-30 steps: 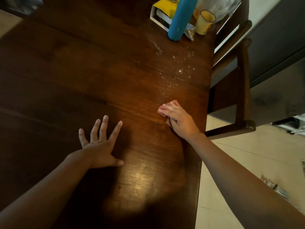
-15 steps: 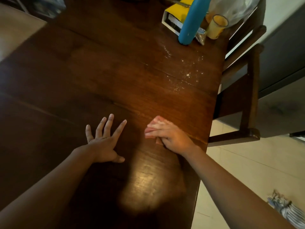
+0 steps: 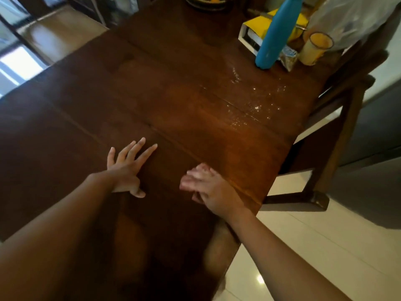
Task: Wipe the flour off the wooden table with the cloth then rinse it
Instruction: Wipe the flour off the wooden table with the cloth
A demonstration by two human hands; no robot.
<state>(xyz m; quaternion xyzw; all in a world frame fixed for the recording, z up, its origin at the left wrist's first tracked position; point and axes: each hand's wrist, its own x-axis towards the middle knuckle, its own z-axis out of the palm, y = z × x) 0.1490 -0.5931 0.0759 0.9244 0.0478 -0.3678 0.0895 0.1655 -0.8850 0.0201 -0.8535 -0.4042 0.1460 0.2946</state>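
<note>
wooden table (image 3: 173, 94), right hand (image 3: 208, 187) slid nearer left hand (image 3: 125, 168); flour (image 3: 256, 107) unwiped

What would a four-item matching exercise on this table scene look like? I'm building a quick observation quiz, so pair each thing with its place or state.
Things:
1. blue bottle
2. flour
3. left hand
4. yellow cup

Places or states:
A. flat on the table, fingers spread
B. scattered in white specks
C. standing on its base in front of the yellow box
D. at the far right corner, beside the clear plastic bag

Pairs: 1-C, 2-B, 3-A, 4-D
</note>
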